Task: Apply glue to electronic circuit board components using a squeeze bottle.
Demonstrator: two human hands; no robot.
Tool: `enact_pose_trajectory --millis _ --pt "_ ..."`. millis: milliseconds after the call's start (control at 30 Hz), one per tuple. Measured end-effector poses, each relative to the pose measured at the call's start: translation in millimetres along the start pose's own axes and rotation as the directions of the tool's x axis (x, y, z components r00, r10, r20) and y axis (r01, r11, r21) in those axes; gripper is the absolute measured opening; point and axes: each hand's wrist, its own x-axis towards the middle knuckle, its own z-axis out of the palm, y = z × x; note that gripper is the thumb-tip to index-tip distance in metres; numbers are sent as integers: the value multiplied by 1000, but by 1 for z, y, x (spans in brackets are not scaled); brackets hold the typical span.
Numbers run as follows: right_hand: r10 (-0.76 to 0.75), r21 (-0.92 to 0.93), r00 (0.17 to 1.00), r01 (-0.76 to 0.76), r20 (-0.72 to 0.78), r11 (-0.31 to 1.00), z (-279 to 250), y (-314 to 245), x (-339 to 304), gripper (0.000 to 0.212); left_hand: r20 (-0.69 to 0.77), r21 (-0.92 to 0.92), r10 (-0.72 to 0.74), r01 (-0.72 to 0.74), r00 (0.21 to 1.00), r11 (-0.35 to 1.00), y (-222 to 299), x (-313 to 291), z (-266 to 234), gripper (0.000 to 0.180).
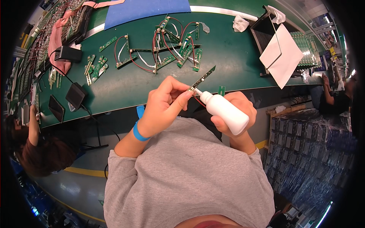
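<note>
My left hand (163, 104), with a blue band on its wrist, pinches one end of a narrow circuit board strip (202, 79) above the table's near edge. Wrapped around a white squeeze bottle (227, 113) is my right hand (241, 106). The bottle lies tilted, and its thin nozzle meets the strip right by my left fingertips; whether it touches is too small to tell. A red wire shows below the nozzle. Just behind the right hand a small green board (221, 90) sticks up; what carries it is hidden.
Wired circuit boards (163, 49) lie across the green table (114, 91), with loose strips (95, 70) to their left. Black adapters (76, 95) and a dark flat device (56, 108) sit at left. A black rack (266, 34) with white sheets stands right. People work on both sides.
</note>
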Motion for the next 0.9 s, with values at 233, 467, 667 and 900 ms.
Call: enact_pose_trajectory --millis 233,467,667,900 --pt "-72 -72 994 78 81 994 4 5 2 34 -52 223 48 -35 997 974 -5 1 3 9" --pt "-87 -93 992 95 90 991 3 8 3 34 -50 320 106 -84 993 944 -10 2 3 10" --pt "-38 -99 997 45 68 994 4 8 2 31 -32 339 135 -117 990 933 -11 3 2 8" --pt "47 -103 998 -42 44 994 5 6 1 29 -21 359 129 -113 991 926 -10 2 0 8"
